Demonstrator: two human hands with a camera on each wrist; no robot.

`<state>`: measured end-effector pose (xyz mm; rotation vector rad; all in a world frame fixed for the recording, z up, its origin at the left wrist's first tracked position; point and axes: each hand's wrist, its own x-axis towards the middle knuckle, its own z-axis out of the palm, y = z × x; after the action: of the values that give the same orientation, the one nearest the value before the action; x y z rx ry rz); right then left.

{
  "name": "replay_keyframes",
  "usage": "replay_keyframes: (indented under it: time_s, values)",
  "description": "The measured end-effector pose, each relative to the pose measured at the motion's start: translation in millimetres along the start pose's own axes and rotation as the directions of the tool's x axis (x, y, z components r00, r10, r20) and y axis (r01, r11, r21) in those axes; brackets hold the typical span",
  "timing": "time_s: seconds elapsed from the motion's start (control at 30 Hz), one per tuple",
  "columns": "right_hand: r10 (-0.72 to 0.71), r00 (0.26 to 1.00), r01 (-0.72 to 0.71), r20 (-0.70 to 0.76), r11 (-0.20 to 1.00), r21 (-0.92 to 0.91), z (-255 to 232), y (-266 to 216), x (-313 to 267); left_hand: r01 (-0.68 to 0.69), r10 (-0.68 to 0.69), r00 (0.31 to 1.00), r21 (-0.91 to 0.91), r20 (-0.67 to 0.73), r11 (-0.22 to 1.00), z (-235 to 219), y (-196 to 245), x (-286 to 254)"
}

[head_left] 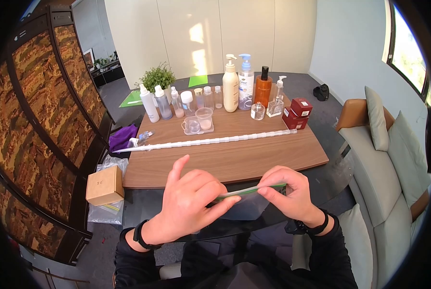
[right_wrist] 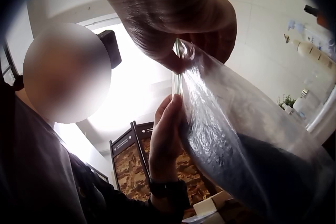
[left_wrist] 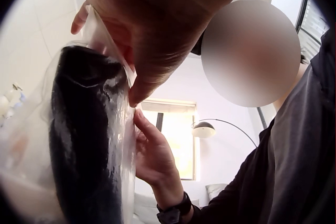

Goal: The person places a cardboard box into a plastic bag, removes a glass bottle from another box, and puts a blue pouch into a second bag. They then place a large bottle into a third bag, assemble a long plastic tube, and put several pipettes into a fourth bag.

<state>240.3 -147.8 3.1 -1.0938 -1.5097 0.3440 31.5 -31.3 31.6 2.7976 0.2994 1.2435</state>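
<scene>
Both hands hold a clear plastic bag (head_left: 246, 208) by its green-edged top, in front of the table's near edge. The left hand (head_left: 189, 204) pinches the top edge between thumb and fingers, one finger raised. At the other end of that edge, the right hand (head_left: 290, 195) pinches it with thumb and curled fingers. Something dark lies inside the bag (left_wrist: 89, 129) in the left wrist view. The right wrist view shows the clear bag (right_wrist: 210, 124) hanging below the right hand (right_wrist: 184, 19), its dark content lower down.
On the wooden table (head_left: 177, 168) a long white strip (head_left: 215, 140) lies crosswise. Behind it stand several bottles, a plant (head_left: 156, 77), clear containers (head_left: 198, 124) and dark red boxes (head_left: 297, 113). Left are a purple cloth (head_left: 122, 138) and a cardboard box (head_left: 105, 186); right, a sofa (head_left: 376, 178).
</scene>
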Motion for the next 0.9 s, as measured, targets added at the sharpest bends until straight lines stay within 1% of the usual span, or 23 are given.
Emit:
replay_keyframes:
  time_s: [0.03,0.17,0.23,0.33,0.37,0.47,0.57,0.67,0.77,0.87,0.9]
  values:
    - [0.001,1.000,-0.001,-0.003,1.000,-0.008,0,0,0,0.005,-0.005,1.000,-0.007,0.004,1.000,0,0,0]
    - [-0.013,0.996,0.014,-0.090,1.000,0.018,1,5,-2,0.045,-0.045,0.999,-0.017,0.026,0.999,-6,4,4]
    - [0.006,0.988,0.001,-0.151,0.999,0.048,0,11,-4,0.037,-0.037,0.999,-0.025,0.029,0.999,-8,0,5]
    - [0.035,0.984,-0.018,-0.174,0.995,0.099,-1,7,1,0.022,-0.021,1.000,-0.055,0.017,0.998,-7,-3,5]
    - [0.041,0.987,-0.025,-0.156,0.994,0.106,-3,6,2,0.015,-0.015,1.000,-0.069,0.009,0.998,-6,-3,6]
    - [0.061,0.988,-0.036,-0.144,0.985,0.169,-3,0,3,-0.008,0.007,1.000,-0.037,-0.021,0.999,-7,-2,8]
    - [0.016,0.989,0.012,-0.147,0.981,0.191,-3,2,1,-0.010,0.009,1.000,-0.052,-0.019,0.999,-9,0,8]
    - [0.182,0.981,-0.143,-0.065,0.907,0.395,-3,-6,4,0.003,-0.009,0.999,-0.112,-0.049,0.994,-5,0,10]
    - [0.098,0.995,-0.098,0.011,0.976,0.194,-4,-1,4,0.011,-0.013,1.000,-0.114,-0.022,0.993,-3,2,12]
    - [0.194,0.981,-0.187,-0.018,0.965,0.182,-3,0,3,0.064,-0.060,0.997,-0.090,0.038,0.994,-5,4,13]
    - [0.190,0.982,-0.183,-0.022,0.967,0.177,-2,0,3,0.089,-0.085,0.994,-0.063,0.063,0.994,-7,7,14]
